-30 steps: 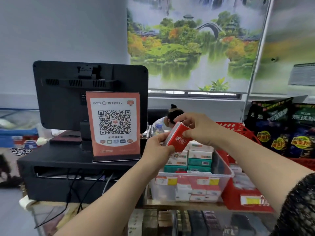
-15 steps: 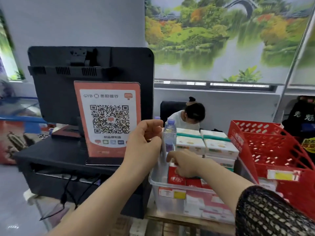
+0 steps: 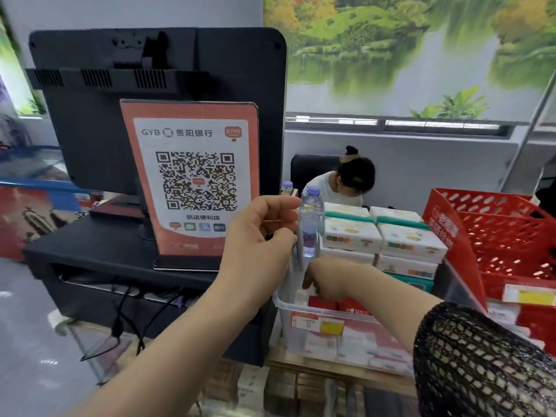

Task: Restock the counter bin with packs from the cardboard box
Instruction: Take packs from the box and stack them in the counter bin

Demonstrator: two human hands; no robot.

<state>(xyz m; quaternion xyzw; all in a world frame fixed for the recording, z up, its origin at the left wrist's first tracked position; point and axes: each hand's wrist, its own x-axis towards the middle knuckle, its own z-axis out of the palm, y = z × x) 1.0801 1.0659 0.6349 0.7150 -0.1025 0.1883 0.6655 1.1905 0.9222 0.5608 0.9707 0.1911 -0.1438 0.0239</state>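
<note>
Right hand (image 3: 328, 278), 5 o'clock: fingers down inside bin (image 3: 284, 314) on red packs (image 3: 350, 305); grasp hidden, cannot tell. Bin is clear plastic on a wood counter (image 3: 301, 367); front label (image 3: 317, 323) white/yellow, print unreadable. Left hand (image 3: 261, 233), centre: thumb and fingers pinch top of bin's left wall. White packs (image 3: 352, 236) stacked at bin's rear, 3 o'clock; bottle (image 3: 311, 218) just beside them. Red basket (image 3: 505, 236) further out at 3 o'clock. Sign (image 3: 192, 182), 10 o'clock: "GYB 贵阳银行", QR code, "凯运便利店"; monitor (image 3: 120, 115) behind it. Seated person (image 3: 346, 182) at 1 o'clock, landscape mural (image 3: 421, 40) beyond
</note>
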